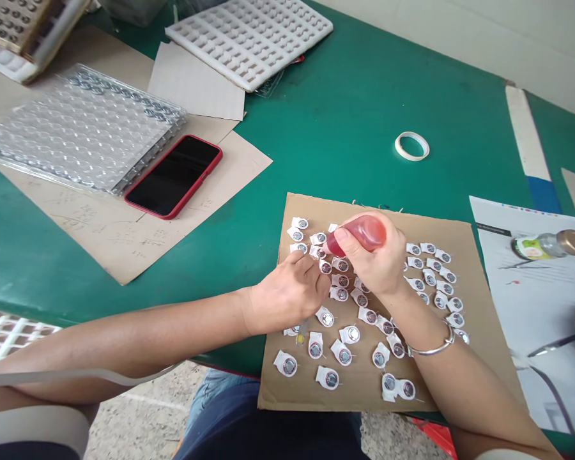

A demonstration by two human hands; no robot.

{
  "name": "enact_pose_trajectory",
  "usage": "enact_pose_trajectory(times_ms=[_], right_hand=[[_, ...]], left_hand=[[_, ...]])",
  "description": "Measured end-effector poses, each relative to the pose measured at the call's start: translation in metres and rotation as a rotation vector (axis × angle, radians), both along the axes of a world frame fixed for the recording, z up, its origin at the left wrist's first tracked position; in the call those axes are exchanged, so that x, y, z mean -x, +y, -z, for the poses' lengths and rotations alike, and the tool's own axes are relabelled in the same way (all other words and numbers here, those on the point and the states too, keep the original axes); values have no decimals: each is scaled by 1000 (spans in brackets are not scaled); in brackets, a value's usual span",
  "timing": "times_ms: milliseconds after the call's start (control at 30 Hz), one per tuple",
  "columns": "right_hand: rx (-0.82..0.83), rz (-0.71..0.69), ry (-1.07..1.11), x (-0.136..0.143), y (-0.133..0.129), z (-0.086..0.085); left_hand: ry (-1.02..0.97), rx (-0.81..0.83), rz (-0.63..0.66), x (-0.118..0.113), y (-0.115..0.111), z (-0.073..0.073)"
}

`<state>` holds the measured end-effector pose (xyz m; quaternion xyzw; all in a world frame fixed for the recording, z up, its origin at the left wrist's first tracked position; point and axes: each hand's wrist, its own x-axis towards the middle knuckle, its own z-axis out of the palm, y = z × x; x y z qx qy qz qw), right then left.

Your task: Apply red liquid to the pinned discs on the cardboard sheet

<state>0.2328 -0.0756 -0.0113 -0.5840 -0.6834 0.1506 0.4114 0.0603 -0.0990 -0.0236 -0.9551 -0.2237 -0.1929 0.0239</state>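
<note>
My right hand (378,262) is wrapped round a small soft squeeze bottle (361,234) of red liquid, its tip pointing down and left. My left hand (290,287) is closed in a fist beside the tip, and what its fingers hold is hidden. A slim piece with a yellow end (300,338) shows just below that fist. Under both hands lies a brown cardboard sheet (364,399). Many small round metal parts on white paper tabs (328,377) are spread over it, several with red rings around their discs.
A red-cased phone (172,176) and a clear plastic tray (86,128) lie at left on cardboard. Behind stands a white slotted tray (253,38). A tape roll (412,146) rests on the green table (345,108). At right, a small jar (551,245) lies on a printed sheet (503,306).
</note>
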Motion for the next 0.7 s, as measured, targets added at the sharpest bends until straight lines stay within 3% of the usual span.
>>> enact_pose_trajectory(times_ms=[700], right_hand=[[-32, 27, 8, -2, 3, 2]], left_hand=[[27, -6, -14, 0, 0, 3]])
